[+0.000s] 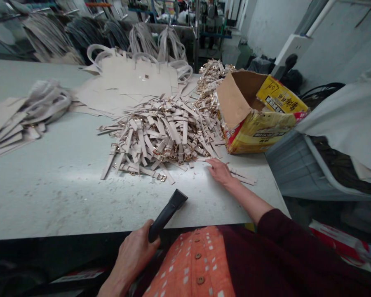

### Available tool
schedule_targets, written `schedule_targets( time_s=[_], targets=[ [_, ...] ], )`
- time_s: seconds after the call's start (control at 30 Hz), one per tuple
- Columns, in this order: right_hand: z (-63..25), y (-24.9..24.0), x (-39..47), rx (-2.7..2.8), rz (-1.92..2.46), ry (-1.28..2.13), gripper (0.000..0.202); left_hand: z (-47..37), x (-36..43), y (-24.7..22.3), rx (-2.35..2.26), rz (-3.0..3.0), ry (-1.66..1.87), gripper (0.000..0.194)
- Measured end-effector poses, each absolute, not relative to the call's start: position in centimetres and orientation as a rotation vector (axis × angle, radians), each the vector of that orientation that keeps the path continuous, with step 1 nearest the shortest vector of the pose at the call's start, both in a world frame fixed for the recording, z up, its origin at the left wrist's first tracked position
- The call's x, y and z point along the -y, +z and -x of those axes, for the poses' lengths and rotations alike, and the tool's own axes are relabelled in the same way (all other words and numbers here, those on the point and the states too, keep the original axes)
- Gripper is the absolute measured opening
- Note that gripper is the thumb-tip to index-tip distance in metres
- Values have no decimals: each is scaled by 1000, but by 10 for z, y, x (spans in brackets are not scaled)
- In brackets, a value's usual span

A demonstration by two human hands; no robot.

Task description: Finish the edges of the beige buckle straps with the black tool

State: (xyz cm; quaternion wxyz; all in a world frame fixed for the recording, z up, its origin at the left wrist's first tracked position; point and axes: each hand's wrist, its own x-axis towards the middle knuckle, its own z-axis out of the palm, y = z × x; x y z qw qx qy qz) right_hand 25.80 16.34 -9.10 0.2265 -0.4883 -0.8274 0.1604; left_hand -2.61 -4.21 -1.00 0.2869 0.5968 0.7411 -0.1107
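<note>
My left hand (136,251) is closed around the handle of a black hand-held tool (167,215) with a wide, flat end, held at the table's front edge and tilted up to the right. My right hand (219,171) reaches over the table, fingers stretched out toward the near right edge of a heap of pale buckled straps (163,132). Its fingertips are beside or touching a strap there; contact is hard to make out. A few loose straps (244,178) lie by my right wrist. One strap with a gold buckle (151,173) sits at the heap's front.
An open yellow cardboard box (259,130) stands right of the heap on the white table (58,194). Flat pale bag panels with handles (136,78) lie behind, another stack (15,119) at left. A grey bin (287,165) is beyond the table's right edge.
</note>
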Motion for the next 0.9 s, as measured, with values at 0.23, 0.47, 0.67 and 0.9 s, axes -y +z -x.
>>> schedule_targets(
  time_s=[0.23,0.47,0.67,0.9],
  targets=[
    [-203,-93,-179,2342,1698,379,35,27,48,-11,-1967,-1588,-251,23],
    [-223,-102,-111,2489,1220,474,12,38,56,-24,-2000,-1583,-247,30],
    [-255,-109,-68,2568,767,689,30,36,48,-16,-1969,-1598,-269,29],
    [-253,-104,-67,2292,1030,717,32,29,34,-8,-1901,-1670,-396,26]
  ],
)
